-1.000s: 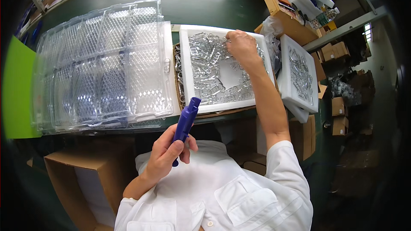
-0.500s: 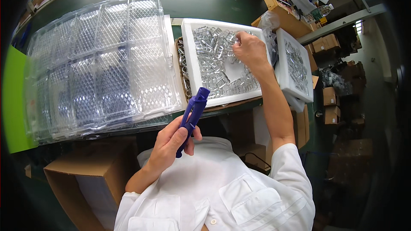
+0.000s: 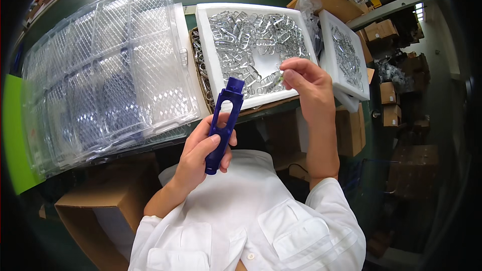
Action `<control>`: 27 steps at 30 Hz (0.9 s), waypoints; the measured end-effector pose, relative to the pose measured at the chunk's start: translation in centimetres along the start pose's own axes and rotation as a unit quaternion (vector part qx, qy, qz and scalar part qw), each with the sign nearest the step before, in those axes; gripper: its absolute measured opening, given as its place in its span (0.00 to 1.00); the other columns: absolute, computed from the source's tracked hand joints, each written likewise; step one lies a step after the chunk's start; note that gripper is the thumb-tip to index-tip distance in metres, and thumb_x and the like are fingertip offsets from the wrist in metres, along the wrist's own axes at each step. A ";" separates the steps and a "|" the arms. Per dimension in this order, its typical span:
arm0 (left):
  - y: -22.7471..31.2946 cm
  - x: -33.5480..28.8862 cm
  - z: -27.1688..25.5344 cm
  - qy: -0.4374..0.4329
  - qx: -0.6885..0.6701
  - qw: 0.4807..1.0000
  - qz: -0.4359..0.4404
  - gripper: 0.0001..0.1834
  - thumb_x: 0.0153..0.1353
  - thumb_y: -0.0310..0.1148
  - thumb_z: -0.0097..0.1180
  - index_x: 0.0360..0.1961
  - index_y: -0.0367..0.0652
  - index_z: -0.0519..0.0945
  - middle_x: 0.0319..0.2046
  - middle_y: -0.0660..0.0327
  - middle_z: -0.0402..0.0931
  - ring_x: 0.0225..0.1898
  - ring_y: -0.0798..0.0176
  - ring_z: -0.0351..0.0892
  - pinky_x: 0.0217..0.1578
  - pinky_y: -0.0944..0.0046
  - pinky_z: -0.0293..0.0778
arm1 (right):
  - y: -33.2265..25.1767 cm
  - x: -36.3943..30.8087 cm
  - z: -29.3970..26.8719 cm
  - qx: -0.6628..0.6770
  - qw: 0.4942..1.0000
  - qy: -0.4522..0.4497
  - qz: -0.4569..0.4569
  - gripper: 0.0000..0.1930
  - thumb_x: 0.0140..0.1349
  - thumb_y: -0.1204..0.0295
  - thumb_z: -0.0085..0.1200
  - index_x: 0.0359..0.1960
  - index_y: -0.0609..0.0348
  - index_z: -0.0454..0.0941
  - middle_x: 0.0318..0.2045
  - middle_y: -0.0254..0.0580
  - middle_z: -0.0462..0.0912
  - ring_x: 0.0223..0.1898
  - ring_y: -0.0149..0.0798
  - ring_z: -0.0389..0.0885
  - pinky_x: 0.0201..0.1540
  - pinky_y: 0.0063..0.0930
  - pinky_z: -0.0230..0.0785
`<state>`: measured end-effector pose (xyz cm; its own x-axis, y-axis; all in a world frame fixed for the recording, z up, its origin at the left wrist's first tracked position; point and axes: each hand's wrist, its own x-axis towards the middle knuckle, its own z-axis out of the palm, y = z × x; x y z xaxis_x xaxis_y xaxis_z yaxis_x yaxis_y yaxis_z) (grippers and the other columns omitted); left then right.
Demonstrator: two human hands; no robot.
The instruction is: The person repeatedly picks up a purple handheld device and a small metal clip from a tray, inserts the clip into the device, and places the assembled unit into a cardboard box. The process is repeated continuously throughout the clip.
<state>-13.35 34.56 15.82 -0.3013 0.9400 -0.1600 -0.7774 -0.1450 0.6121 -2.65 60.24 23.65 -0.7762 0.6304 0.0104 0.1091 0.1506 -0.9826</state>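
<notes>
In my left hand (image 3: 201,145) is a dark blue plastic handle-like part (image 3: 220,148), gripped upright with thumb and fingers round its lower half. A long oval slot runs through its upper half, and a squared stub tops it. My right hand (image 3: 309,83) is closed in a pinch over the near right corner of a white foam box (image 3: 204,35). Between its fingertips is a small shiny metal clip (image 3: 279,79), partly blurred. Loose metal clips (image 3: 233,40) fill much of that box, with a patch of white bottom showing.
Clear plastic blister trays (image 3: 108,75) are stacked on the left over blue contents. Another white foam box (image 3: 360,89) of metal pieces stands at the right, beside a clear plastic bag (image 3: 308,2). An open cardboard box (image 3: 95,196) sits below the bench's left side.
My right hand has come out of the clips toward me, carrying a small metal piece. My left hand has turned the blue part so its slot faces up.
</notes>
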 end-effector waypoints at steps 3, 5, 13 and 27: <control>-0.9 0.6 0.7 0.025 0.064 0.998 0.006 0.28 0.73 0.32 0.44 0.72 0.36 0.64 0.46 0.53 0.77 0.31 0.68 0.80 0.28 0.67 0.78 | -1.2 -3.2 0.8 0.088 0.993 -0.036 -0.066 0.08 0.64 0.85 0.65 0.45 0.66 0.86 0.43 0.39 0.85 0.43 0.30 0.83 0.45 0.24 0.78; -1.0 0.7 1.4 0.031 0.079 0.996 -0.003 0.29 0.70 0.26 0.43 0.73 0.36 0.64 0.44 0.55 0.78 0.31 0.70 0.79 0.29 0.69 0.78 | -1.5 -4.2 1.6 0.041 0.989 -0.051 -0.130 0.10 0.61 0.88 0.65 0.43 0.68 0.86 0.43 0.45 0.85 0.43 0.32 0.84 0.44 0.23 0.78; -2.6 0.9 2.7 0.038 0.153 0.988 0.006 0.29 0.68 0.20 0.40 0.71 0.34 0.68 0.39 0.56 0.82 0.28 0.71 0.79 0.27 0.70 0.76 | -0.7 -5.5 3.7 -0.264 0.937 -0.010 -0.229 0.08 0.54 0.83 0.70 0.35 0.60 0.87 0.64 0.56 0.76 0.65 0.51 0.75 0.61 0.39 0.69; -3.9 0.8 2.8 0.064 0.219 0.973 0.020 0.28 0.66 0.20 0.41 0.68 0.32 0.72 0.35 0.58 0.84 0.22 0.73 0.77 0.23 0.70 0.73 | 2.0 -6.5 4.5 -0.358 0.878 0.011 -0.318 0.09 0.51 0.83 0.68 0.30 0.63 0.78 0.61 0.60 0.78 0.62 0.62 0.77 0.61 0.50 0.71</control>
<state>-9.05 36.76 15.45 -0.4158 0.8856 -0.2071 -0.4618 -0.0094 0.8869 -0.16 53.04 20.77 -0.8099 0.2592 0.5263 0.0266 0.9124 -0.4085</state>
